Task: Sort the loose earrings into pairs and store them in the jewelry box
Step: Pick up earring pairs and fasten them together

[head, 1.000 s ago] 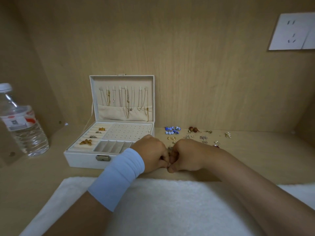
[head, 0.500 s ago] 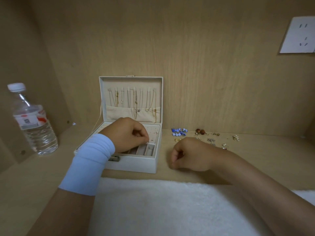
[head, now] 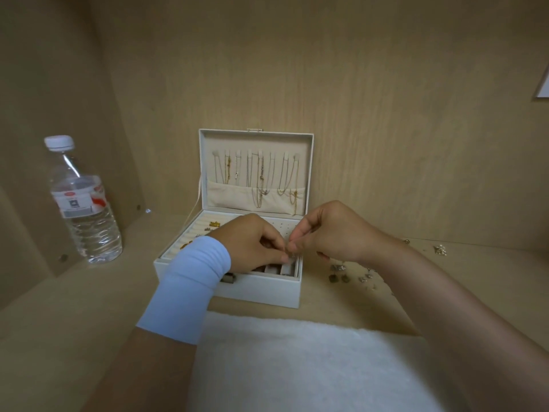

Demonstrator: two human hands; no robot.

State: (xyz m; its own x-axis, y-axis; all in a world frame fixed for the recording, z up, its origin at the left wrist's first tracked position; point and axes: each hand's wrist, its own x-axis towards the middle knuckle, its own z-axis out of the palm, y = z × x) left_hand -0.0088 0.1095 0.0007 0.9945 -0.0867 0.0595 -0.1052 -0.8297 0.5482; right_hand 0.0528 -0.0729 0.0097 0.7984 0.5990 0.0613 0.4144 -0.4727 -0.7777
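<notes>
The white jewelry box (head: 261, 289) stands open in the middle, with necklaces hanging in its lid and gold earrings (head: 214, 224) in its left ring rolls. My left hand (head: 252, 243), with a pale blue wristband, and my right hand (head: 332, 233) meet over the box's perforated earring panel. Their fingertips pinch a small silvery earring (head: 289, 256) between them. Loose earrings (head: 338, 273) lie on the shelf to the right of the box, partly hidden by my right forearm.
A clear water bottle (head: 84, 209) stands at the left by the side wall. A white fluffy cloth (head: 297, 367) covers the near shelf. More small earrings (head: 439, 249) sit at the far right. A wooden back wall rises behind the box.
My left hand went from the shelf to the box. My right hand then rose from the shelf and joined it above the earring panel. The view shifted so the box sits more to the centre.
</notes>
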